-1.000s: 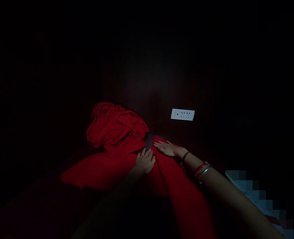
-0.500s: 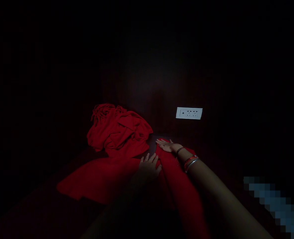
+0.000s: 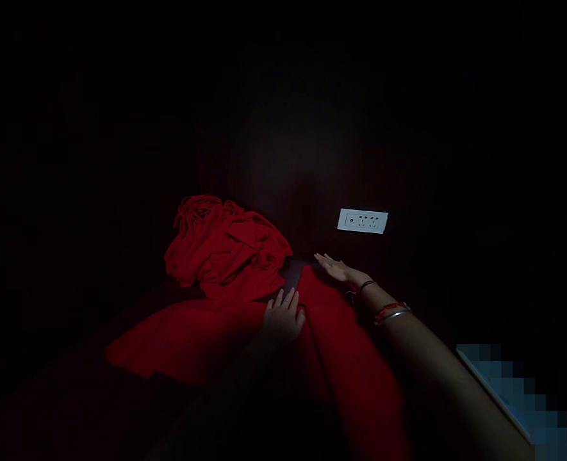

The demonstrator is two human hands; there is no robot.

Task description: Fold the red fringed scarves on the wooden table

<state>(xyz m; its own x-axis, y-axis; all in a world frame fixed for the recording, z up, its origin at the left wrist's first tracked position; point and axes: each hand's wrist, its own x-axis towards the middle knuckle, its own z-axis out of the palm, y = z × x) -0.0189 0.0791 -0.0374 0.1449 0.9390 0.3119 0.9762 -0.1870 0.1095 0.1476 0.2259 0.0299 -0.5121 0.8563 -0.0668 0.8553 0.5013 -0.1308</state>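
A red cloth (image 3: 191,333) lies spread flat on a dark surface, its far part bunched into a crumpled heap (image 3: 225,250) with fringe on top. My left hand (image 3: 283,317) rests flat on the cloth near its middle fold, fingers apart. My right hand (image 3: 337,269) stretches out flat at the far edge of the cloth's right strip (image 3: 350,346), fingers extended, with bangles and a thread on the wrist. Neither hand holds anything.
A white socket plate (image 3: 362,221) sits on the dark wall behind the cloth. A pale blurred object (image 3: 509,390) lies at the lower right. Everything else is too dark to make out.
My right hand has slid further away and to the right along the cloth strip's far edge. My left hand has stayed on the fold, shifting only slightly.
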